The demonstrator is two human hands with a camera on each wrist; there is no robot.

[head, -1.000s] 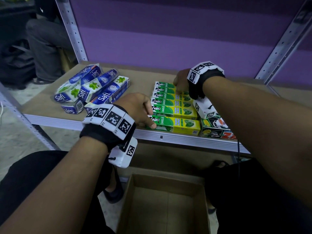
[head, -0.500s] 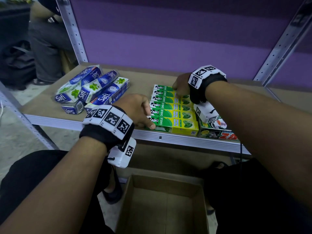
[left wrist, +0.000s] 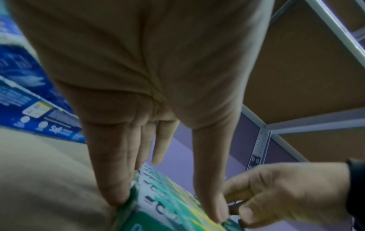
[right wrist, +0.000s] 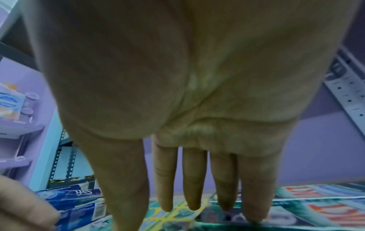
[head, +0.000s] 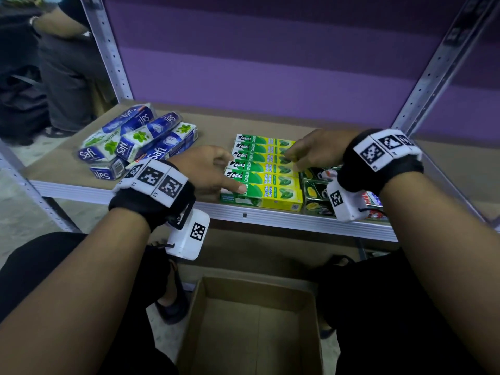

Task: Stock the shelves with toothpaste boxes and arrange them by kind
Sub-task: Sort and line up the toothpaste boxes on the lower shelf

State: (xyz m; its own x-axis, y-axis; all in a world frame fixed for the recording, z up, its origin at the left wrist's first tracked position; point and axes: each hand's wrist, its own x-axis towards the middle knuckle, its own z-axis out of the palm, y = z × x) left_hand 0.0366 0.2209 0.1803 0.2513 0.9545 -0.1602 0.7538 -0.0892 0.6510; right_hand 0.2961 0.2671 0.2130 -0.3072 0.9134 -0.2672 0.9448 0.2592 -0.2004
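Observation:
A row of several green-and-yellow Darlie boxes (head: 263,169) lies side by side in the middle of the shelf (head: 216,123). My left hand (head: 230,177) is at the row's left end. Its straight fingers (left wrist: 116,187) press the box ends and its thumb lies on top of the front box. My right hand (head: 295,159) rests its straight fingertips (right wrist: 194,206) on the right ends of the Darlie boxes (right wrist: 177,218). It holds nothing. Blue Safi boxes (head: 135,147) lie heaped at the left. Dark green and red boxes (head: 315,190) sit right of the row, partly hidden under my right wrist.
An open cardboard box (head: 257,320) stands on the floor below the shelf's metal front rail (head: 270,216). Steel uprights (head: 108,50) rise at both back corners against a purple wall. A person (head: 62,77) sits beyond the left upright. The back of the shelf board is bare.
My right hand has come from the far end of the Darlie row nearer and to the right, onto the boxes' right ends. My left hand's fingers have straightened, thumb now on the front box.

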